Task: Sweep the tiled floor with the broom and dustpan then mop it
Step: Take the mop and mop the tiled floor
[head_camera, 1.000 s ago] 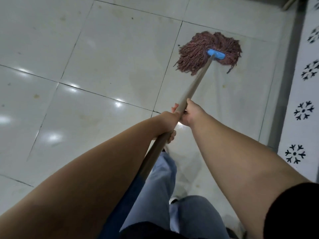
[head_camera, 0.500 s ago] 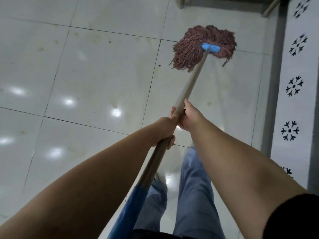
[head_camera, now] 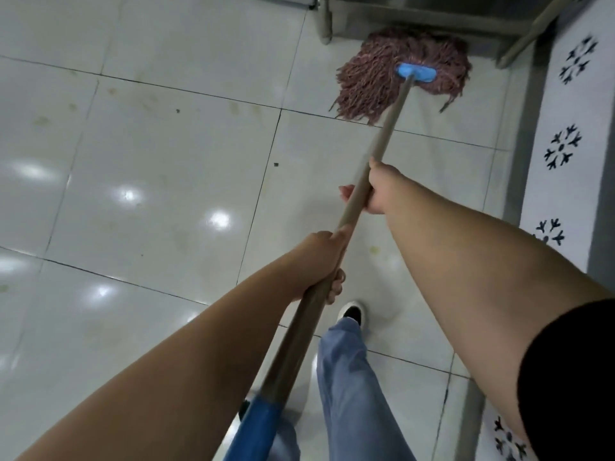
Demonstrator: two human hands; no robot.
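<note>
A mop with a reddish-brown string head [head_camera: 382, 74] and a blue clamp [head_camera: 416, 72] rests on the glossy white tiled floor [head_camera: 159, 181] at the far right. Its tan handle [head_camera: 386, 134] runs back toward me and ends in a blue grip [head_camera: 253, 430]. My right hand [head_camera: 379, 188] is closed around the handle further forward. My left hand [head_camera: 322, 261] grips the same handle lower down, a short gap behind the right. No broom or dustpan is in view.
Grey metal furniture legs [head_camera: 324, 18] and a slanted leg [head_camera: 525, 38] stand right behind the mop head. A white wall panel with black snowflake patterns [head_camera: 565, 148] lines the right side. My leg in blue jeans [head_camera: 349, 387] and a white shoe [head_camera: 352, 314] are below. Small stains dot the tiles.
The mop head has been pushed forward to the foot of the metal furniture. My hands have slid apart on the handle, the right one further ahead, and I have stepped forward.
</note>
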